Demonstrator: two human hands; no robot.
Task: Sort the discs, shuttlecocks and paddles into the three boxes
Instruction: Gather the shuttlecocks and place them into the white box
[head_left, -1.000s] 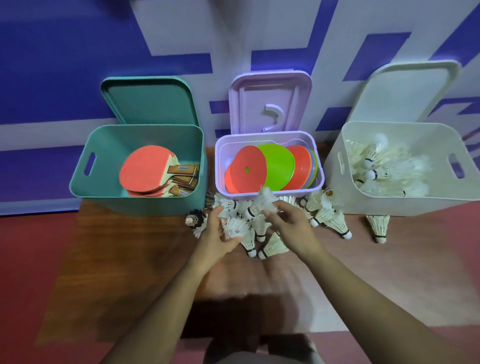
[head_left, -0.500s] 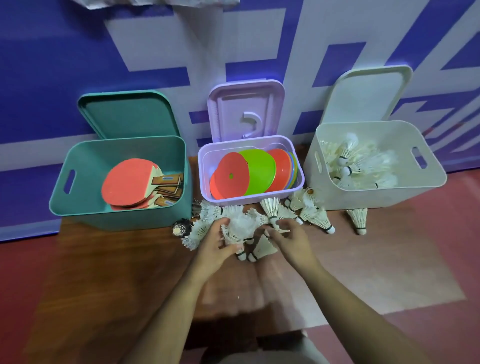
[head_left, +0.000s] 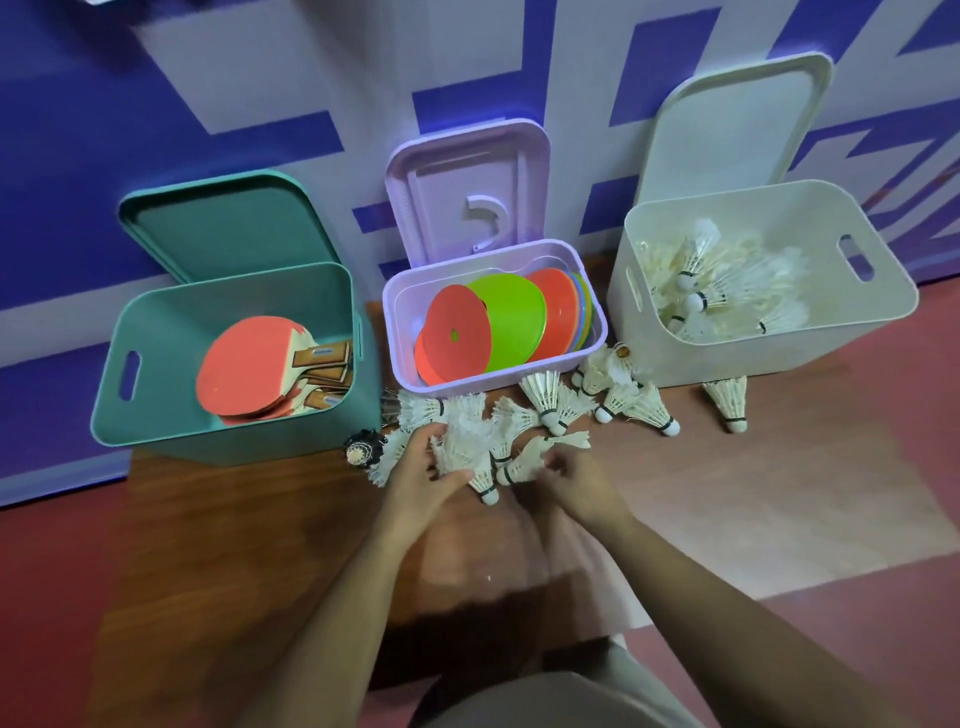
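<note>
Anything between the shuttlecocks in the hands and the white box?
No barrier. The white box is open, its lid leaned back; only loose shuttlecocks lie on the floor between it and the held shuttlecocks.

three open boxes stand in a row against a blue and white wall, each with its lid leaning up behind it. the teal box (head_left: 234, 441) on the left holds red paddles (head_left: 244, 364), the lilac box (head_left: 467, 382) in the middle holds orange and green discs (head_left: 511, 317), and the white box (head_left: 753, 358) on the right holds white shuttlecocks (head_left: 727, 291). loose shuttlecocks (head_left: 545, 400) lie scattered on the floor just in front of the lilac box. a black one (head_left: 363, 449) lies near the teal box and a lone one (head_left: 727, 402) stands by the white box. the left hand (head_left: 421, 478) grips a feathered shuttlecock (head_left: 470, 457) from the heap, thumb across it. the right hand (head_left: 582, 483) pinches a second shuttlecock (head_left: 524, 462) just beside it.
</note>
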